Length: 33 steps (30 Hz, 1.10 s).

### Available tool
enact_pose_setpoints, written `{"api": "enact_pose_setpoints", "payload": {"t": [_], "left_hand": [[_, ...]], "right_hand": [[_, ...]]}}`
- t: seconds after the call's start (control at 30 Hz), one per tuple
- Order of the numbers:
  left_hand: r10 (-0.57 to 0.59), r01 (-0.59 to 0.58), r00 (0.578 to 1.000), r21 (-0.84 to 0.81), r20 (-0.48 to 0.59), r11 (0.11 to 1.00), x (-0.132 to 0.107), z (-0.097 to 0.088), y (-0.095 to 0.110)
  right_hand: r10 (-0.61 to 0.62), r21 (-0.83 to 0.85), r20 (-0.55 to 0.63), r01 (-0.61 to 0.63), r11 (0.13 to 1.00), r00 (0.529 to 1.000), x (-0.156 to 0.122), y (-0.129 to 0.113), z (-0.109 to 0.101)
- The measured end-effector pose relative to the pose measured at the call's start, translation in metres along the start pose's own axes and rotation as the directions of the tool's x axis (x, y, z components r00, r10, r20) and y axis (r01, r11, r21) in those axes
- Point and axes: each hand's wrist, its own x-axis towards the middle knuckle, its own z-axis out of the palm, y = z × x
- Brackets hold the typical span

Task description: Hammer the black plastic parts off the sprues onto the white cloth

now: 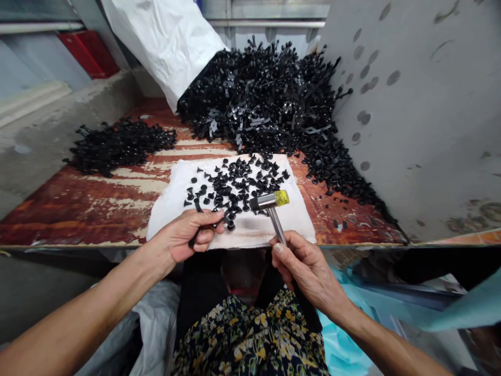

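Note:
My right hand (299, 263) is wrapped round the metal handle of a small mallet (270, 201). Its head has one dark face and one yellow face, and it is raised over the front of a white cloth (270, 227). In my left hand (194, 232) is a thin black strip-like part (198, 206), pinched between thumb and fingers, with one end showing below them. Small black flared pegs (230, 183) lie scattered on the cloth just beyond both hands.
A large heap of black strip-like parts (266, 99) fills the back, partly under a white sack (168, 47). Another pile (121, 143) lies left on the worn red-brown tabletop (97, 203). A grey panel (422, 120) stands on the right. Turquoise sheeting (344, 339) hangs below.

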Motion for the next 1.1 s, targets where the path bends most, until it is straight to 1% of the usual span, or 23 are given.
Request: {"api": "enact_pose_setpoints", "payload": {"t": [0.3, 0.37, 0.43, 0.47, 0.5, 0.53, 0.6, 0.63, 0.67, 0.7, 0.73, 0.8, 0.87, 0.93, 1.1], "left_hand": [[-0.008, 0.008, 1.0, 0.018, -0.003, 1.0, 0.001, 0.003, 0.001], [-0.017, 0.017, 1.0, 0.023, -0.022, 1.0, 0.0, 0.004, 0.001], [-0.031, 0.033, 0.999, 0.035, -0.04, 0.999, -0.001, 0.005, 0.001], [-0.037, 0.039, 0.998, 0.04, -0.046, 0.998, -0.001, 0.006, 0.002], [-0.04, 0.042, 0.998, 0.043, -0.049, 0.998, -0.001, 0.006, 0.002], [-0.041, 0.043, 0.998, 0.045, -0.048, 0.998, -0.001, 0.006, 0.002], [-0.04, 0.042, 0.998, 0.049, -0.046, 0.998, -0.001, 0.006, 0.004], [-0.041, 0.043, 0.998, 0.052, -0.047, 0.998, -0.001, 0.006, 0.004], [-0.043, 0.046, 0.998, 0.055, -0.048, 0.997, -0.001, 0.007, 0.005], [-0.048, 0.051, 0.998, 0.056, -0.048, 0.997, -0.001, 0.007, 0.006], [-0.055, 0.058, 0.997, 0.056, -0.047, 0.997, -0.002, 0.007, 0.006], [-0.065, 0.067, 0.997, 0.053, -0.038, 0.996, -0.002, 0.008, 0.007], [-0.069, 0.07, 0.997, 0.046, -0.025, 0.996, -0.003, 0.008, 0.008], [-0.069, 0.07, 0.997, 0.036, -0.024, 0.997, -0.004, 0.008, 0.008], [-0.056, 0.058, 0.998, 0.033, -0.04, 0.998, -0.004, 0.007, 0.006]], "right_hand": [[0.008, -0.015, 0.027, -0.008, 1.0, 1.0, -0.003, 0.002, 0.001], [0.008, -0.06, 0.042, -0.005, 0.998, 0.999, -0.004, 0.001, -0.002], [-0.023, -0.174, 0.046, 0.031, 0.984, 0.999, -0.004, -0.001, -0.005], [-0.061, -0.253, 0.043, 0.07, 0.965, 0.997, -0.003, -0.004, -0.006], [-0.123, -0.335, 0.042, 0.13, 0.933, 0.992, -0.001, -0.006, -0.007], [-0.21, -0.409, 0.047, 0.21, 0.888, 0.977, 0.002, -0.009, -0.007], [-0.392, -0.509, 0.101, 0.386, 0.769, 0.914, 0.009, -0.014, -0.006], [-0.457, -0.538, 0.148, 0.459, 0.707, 0.877, 0.013, -0.016, -0.006], [-0.489, -0.562, 0.198, 0.507, 0.653, 0.85, 0.016, -0.017, -0.005], [-0.485, -0.59, 0.246, 0.527, 0.612, 0.839, 0.019, -0.018, -0.005], [-0.455, -0.624, 0.287, 0.525, 0.579, 0.843, 0.021, -0.019, -0.005], [-0.372, -0.697, 0.333, 0.492, 0.522, 0.866, 0.024, -0.02, -0.006], [-0.315, -0.74, 0.357, 0.472, 0.479, 0.88, 0.026, -0.023, -0.007], [-0.297, -0.75, 0.373, 0.474, 0.461, 0.879, 0.026, -0.026, -0.009], [-0.277, -0.744, 0.395, 0.482, 0.463, 0.876, 0.027, -0.034, -0.012]]}}
